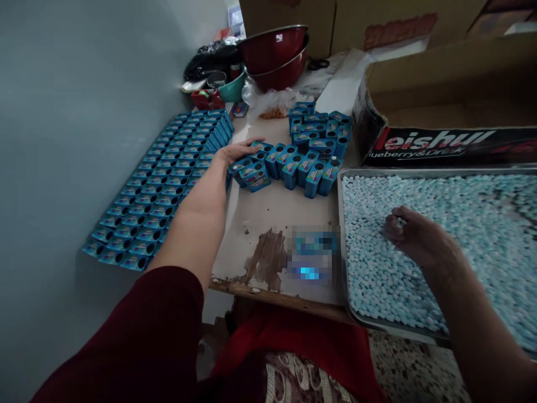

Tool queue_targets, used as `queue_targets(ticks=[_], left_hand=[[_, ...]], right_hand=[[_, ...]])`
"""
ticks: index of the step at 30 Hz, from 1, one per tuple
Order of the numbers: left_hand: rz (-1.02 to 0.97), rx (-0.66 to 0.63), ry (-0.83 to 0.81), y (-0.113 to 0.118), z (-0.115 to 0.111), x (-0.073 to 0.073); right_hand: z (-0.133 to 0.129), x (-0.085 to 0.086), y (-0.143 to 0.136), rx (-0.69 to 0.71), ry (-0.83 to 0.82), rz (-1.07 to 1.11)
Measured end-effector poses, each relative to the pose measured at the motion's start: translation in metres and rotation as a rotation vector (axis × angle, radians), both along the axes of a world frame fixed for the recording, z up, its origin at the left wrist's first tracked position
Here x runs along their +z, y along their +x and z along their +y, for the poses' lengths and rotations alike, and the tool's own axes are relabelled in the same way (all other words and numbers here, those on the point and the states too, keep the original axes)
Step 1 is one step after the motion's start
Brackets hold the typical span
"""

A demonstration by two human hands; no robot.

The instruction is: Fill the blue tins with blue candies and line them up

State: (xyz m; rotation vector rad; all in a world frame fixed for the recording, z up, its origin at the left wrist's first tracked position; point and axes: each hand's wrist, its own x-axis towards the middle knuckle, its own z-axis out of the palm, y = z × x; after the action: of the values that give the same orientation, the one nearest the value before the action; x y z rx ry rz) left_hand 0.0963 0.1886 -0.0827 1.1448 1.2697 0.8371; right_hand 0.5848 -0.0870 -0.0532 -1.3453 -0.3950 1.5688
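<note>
Head view: cardboard box (444, 106) behind tray (340, 235).

Glossy blue boxes (289, 168), a dull metal tray (342, 235), worn chipped wooden table (268, 257).

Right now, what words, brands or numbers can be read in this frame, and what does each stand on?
"eishui", first letter cut off: side of the black cardboard box.
"ueberry&Drink", partly cut off: same box, line below.
Red print on the brown carton: too blurred to read.
Labels on the small blue boxes: too small to read.
Blurred patch on the table: unreadable.
</note>
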Motion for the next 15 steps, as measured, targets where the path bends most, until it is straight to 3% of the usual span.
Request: queue_targets(ticks=[3,8,15], left_hand=[[-0.124,0.036,-0.102,0.006,-0.005,-0.012],[-0.183,0.124,-0.072,0.015,-0.02,-0.021],[-0.259,0.275,0.009,0.032,-0.062,-0.032]], right_hand=[[0.0,-0.009,0.006,0.052,0.008,0.018],[0.0,-0.024,0.024,0.071,0.022,0.125],[-0.001,-0.014,0.004,0.116,-0.062,0.181]])
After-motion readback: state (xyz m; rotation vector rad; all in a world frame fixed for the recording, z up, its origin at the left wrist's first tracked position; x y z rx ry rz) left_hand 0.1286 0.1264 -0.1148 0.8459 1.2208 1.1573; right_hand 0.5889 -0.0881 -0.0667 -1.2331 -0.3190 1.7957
